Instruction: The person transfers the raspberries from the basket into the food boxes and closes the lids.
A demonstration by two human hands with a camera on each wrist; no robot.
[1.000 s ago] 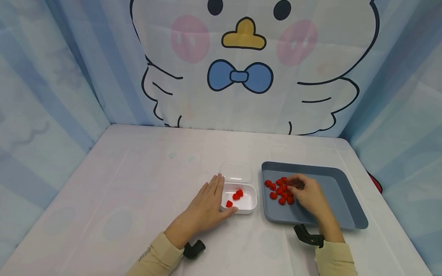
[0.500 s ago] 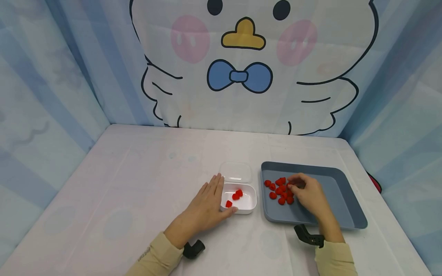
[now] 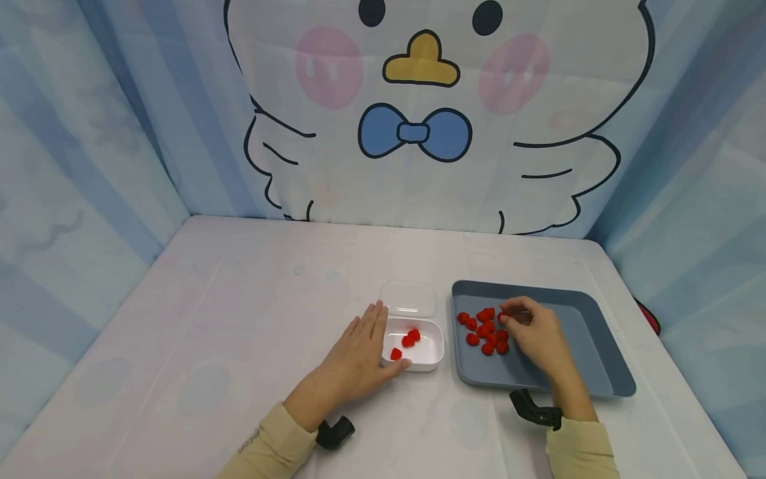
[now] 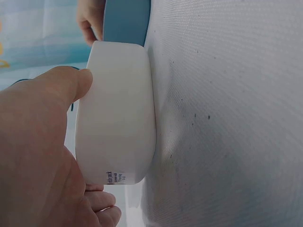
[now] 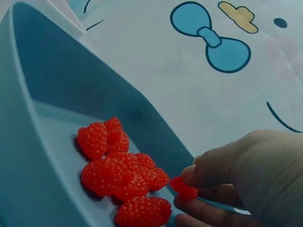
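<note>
My right hand pinches a raspberry between thumb and fingertips, just above the grey-blue tray. Several more raspberries are clustered in the tray's left part, beside those fingertips. To the left of the tray stands a small white plastic box with a few red raspberries in it. My left hand rests against this box, fingers straight along its left side and the thumb at the near rim. In the left wrist view the box wall shows small print at one end.
Behind the white box lies its clear lid. A white cloth covers the table. Printed curtains enclose the back and both sides. Each wrist carries a black camera mount.
My right hand has drawn slightly right and up, and the pinched raspberry now stands apart from the cluster. The left hand stays put against the box.
</note>
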